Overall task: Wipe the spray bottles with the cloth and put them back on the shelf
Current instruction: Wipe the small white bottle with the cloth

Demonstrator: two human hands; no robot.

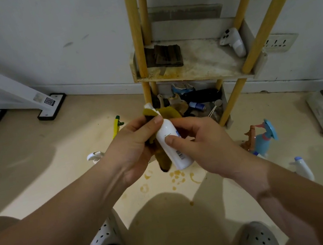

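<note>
Head cam: white bottle (171, 144) getting wiped, held up between both hands

The left hand (136, 146) grips the mustard cloth (164, 160) against the bottle's side, thumb up near its neck. The right hand (200, 139) grips the bottle body, thumb pressed on the front. The shelf (200, 68) stands just beyond the hands. A blue spray bottle (265, 138) sits on the floor right of the right hand, with another white one (304, 168) nearer the camera.

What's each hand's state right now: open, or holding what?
Left hand: grips the cloth against the white bottle.
Right hand: grips the white bottle.
</note>
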